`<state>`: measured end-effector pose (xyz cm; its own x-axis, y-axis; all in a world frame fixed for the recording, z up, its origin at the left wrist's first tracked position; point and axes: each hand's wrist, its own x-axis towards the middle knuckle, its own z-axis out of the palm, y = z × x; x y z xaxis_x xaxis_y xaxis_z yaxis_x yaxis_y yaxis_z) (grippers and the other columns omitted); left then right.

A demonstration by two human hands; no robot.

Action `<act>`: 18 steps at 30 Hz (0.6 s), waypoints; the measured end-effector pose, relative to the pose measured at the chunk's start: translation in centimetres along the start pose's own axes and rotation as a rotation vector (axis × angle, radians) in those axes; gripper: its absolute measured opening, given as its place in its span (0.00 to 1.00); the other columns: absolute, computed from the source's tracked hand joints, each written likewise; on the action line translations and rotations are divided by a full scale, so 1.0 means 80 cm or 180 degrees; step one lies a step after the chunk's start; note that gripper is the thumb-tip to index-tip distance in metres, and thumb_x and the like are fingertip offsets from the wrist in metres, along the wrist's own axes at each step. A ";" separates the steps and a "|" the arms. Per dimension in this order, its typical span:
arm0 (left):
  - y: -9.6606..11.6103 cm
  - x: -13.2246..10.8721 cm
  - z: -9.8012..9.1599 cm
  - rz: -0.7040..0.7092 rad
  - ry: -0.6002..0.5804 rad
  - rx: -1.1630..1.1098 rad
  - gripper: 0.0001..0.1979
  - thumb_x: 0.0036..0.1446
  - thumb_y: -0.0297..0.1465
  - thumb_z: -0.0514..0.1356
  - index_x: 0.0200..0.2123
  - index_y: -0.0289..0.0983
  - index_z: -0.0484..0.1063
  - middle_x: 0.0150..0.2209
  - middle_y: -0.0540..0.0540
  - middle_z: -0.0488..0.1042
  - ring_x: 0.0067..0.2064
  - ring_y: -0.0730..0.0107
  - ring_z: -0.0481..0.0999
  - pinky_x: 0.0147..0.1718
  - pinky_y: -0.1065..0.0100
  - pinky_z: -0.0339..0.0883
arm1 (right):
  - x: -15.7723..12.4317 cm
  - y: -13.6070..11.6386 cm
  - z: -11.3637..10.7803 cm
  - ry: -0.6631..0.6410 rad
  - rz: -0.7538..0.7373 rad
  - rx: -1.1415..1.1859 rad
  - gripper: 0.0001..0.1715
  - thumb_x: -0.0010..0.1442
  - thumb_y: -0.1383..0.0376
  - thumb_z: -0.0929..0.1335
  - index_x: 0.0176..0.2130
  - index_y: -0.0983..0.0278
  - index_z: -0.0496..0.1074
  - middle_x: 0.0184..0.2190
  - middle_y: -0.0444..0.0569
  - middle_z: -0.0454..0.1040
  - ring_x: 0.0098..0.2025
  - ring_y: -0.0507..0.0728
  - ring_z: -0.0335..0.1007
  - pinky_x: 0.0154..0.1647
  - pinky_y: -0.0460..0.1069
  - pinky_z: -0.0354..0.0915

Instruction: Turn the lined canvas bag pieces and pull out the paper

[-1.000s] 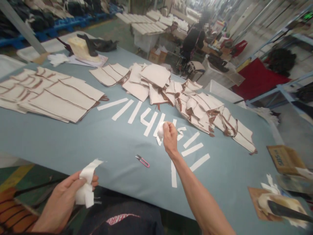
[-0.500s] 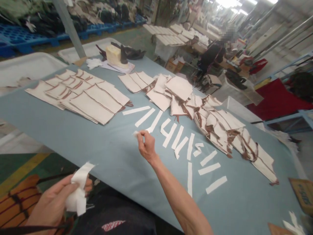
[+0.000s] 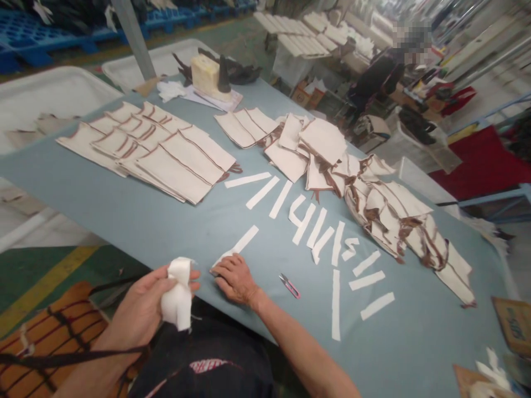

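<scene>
In my left hand (image 3: 139, 298), held up off the table's near edge, is a small bundle of white cloth strips (image 3: 179, 309), pinched between thumb and fingers. My right hand (image 3: 235, 278) rests on the blue-grey tabletop by that edge. Its fingers are closed over the near end of a white cloth strip (image 3: 245, 239), which lies slanting away from me; the fingertips' contact is partly hidden. Right of this hand lies a pair of pink-handled thread snips (image 3: 289, 286). Beyond them, several white strips (image 3: 336, 304) are spread singly in a loose row.
Cream fabric panels with brown edging (image 3: 182, 166) are stacked at the left. A looser heap of such panels (image 3: 323, 141) runs along the far side. A yellowish block (image 3: 205, 74) stands at the back. Cardboard (image 3: 512, 323) sits at the right edge. Another person (image 3: 377, 72) is farther off.
My right hand has come down and nearer to me, onto a strip now lying on the table. My left hand has moved right and up with its bundle. The snips have come into sight.
</scene>
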<state>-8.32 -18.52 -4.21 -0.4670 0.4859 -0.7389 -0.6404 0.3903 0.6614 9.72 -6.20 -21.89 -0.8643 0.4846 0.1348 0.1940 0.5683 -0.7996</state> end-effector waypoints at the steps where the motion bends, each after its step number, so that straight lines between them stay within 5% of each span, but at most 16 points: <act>1: 0.009 -0.004 0.009 0.0039 -0.0131 -0.0130 0.23 0.39 0.34 0.77 0.43 0.36 0.85 0.39 0.41 0.89 0.39 0.50 0.89 0.32 0.67 0.81 | 0.002 -0.003 -0.003 0.0152 0.0125 0.0086 0.19 0.74 0.52 0.65 0.45 0.56 0.83 0.45 0.49 0.85 0.57 0.62 0.75 0.72 0.62 0.57; 3: 0.025 -0.012 0.027 0.0041 -0.0429 -0.0304 0.24 0.44 0.34 0.76 0.46 0.33 0.85 0.43 0.38 0.89 0.41 0.50 0.89 0.32 0.68 0.81 | 0.010 -0.012 -0.011 0.0580 0.0457 0.0266 0.31 0.79 0.53 0.56 0.41 0.58 0.83 0.43 0.51 0.86 0.57 0.62 0.76 0.69 0.61 0.61; 6: 0.040 -0.025 0.047 -0.0075 -0.0844 -0.0441 0.20 0.48 0.31 0.74 0.46 0.32 0.85 0.45 0.35 0.89 0.41 0.51 0.89 0.32 0.67 0.82 | 0.024 -0.033 -0.038 0.1212 0.0871 0.0558 0.41 0.81 0.57 0.46 0.49 0.63 0.81 0.43 0.55 0.85 0.51 0.60 0.79 0.58 0.57 0.71; 13: 0.037 -0.063 0.079 -0.0193 -0.1314 -0.0579 0.13 0.59 0.23 0.66 0.48 0.32 0.83 0.50 0.33 0.88 0.48 0.50 0.89 0.40 0.61 0.85 | -0.001 -0.127 -0.158 0.1664 0.0743 0.0818 0.14 0.73 0.56 0.68 0.47 0.60 0.81 0.45 0.50 0.84 0.49 0.60 0.80 0.56 0.55 0.72; 18: 0.028 -0.089 0.110 -0.0236 -0.1395 -0.0652 0.15 0.65 0.21 0.59 0.49 0.30 0.84 0.51 0.34 0.87 0.47 0.53 0.88 0.38 0.61 0.85 | -0.054 -0.196 -0.215 0.1743 0.0022 0.0193 0.14 0.68 0.63 0.73 0.53 0.57 0.76 0.45 0.50 0.84 0.43 0.58 0.81 0.47 0.53 0.76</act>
<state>-1.07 -14.18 3.66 -0.1430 0.7631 -0.6302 -0.7896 0.2959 0.5375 18.36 -5.80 0.14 -0.4921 0.7726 0.4011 0.1578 0.5323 -0.8317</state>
